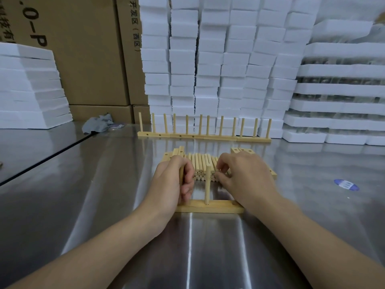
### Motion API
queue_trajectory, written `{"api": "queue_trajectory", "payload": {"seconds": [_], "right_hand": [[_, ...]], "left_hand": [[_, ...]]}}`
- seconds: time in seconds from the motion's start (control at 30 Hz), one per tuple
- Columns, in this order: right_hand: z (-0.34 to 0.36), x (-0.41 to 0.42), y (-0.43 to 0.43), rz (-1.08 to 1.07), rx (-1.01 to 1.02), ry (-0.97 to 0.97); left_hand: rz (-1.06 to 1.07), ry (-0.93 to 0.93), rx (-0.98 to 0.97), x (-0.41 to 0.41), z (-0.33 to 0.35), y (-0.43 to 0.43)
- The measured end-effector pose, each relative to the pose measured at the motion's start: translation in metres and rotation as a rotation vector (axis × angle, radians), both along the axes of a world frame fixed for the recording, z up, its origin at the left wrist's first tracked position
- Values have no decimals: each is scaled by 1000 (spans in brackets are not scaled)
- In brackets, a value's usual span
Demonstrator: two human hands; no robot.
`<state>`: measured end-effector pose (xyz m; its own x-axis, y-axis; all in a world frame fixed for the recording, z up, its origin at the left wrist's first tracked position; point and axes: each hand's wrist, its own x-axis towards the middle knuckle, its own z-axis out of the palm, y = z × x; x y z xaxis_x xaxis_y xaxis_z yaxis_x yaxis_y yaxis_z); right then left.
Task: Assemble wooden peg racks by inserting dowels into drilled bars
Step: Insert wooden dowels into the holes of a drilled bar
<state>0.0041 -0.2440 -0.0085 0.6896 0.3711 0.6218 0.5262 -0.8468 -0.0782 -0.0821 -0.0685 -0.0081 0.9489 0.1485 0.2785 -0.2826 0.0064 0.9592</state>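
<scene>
A short drilled wooden bar (216, 207) lies crosswise on the steel table in front of me. One dowel (207, 184) stands upright in its middle. My left hand (173, 182) grips another dowel (181, 176) held upright over the bar's left end; its lower end is hidden by my fingers. My right hand (239, 174) reaches into the pile of loose dowels (201, 163) behind the bar, fingertips curled on dowel ends. Spare drilled bars (242, 150) flank the pile.
Finished peg racks (204, 136) stand in a row farther back. Stacks of white foam blocks (218, 69) and cardboard boxes (89, 59) wall off the rear. A crumpled grey rag (98, 123) lies back left, a blue-and-white sticker (346, 184) on the right.
</scene>
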Motion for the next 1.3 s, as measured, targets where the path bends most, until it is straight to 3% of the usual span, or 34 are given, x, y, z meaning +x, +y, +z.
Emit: {"api": "queue_trajectory", "payload": {"seconds": [0.13,0.23,0.33,0.57,0.9,1.3], "right_hand": [[16,-4,-9,-11,366,-95],[28,-12,-14,218,854,109],[35,-21,-13,417,1092,342],[36,-31,-1,547,1154,464],[33,-31,0,490,1191,490],[33,-26,1,629,1522,1009]], "left_hand": [[17,-55,-19,-3,4,0],[96,-86,-7,-3,8,2],[158,-90,-17,-2,12,7],[177,-148,-72,-1,16,13],[198,-164,-99,2,17,20],[103,-90,-26,0,19,19]]}}
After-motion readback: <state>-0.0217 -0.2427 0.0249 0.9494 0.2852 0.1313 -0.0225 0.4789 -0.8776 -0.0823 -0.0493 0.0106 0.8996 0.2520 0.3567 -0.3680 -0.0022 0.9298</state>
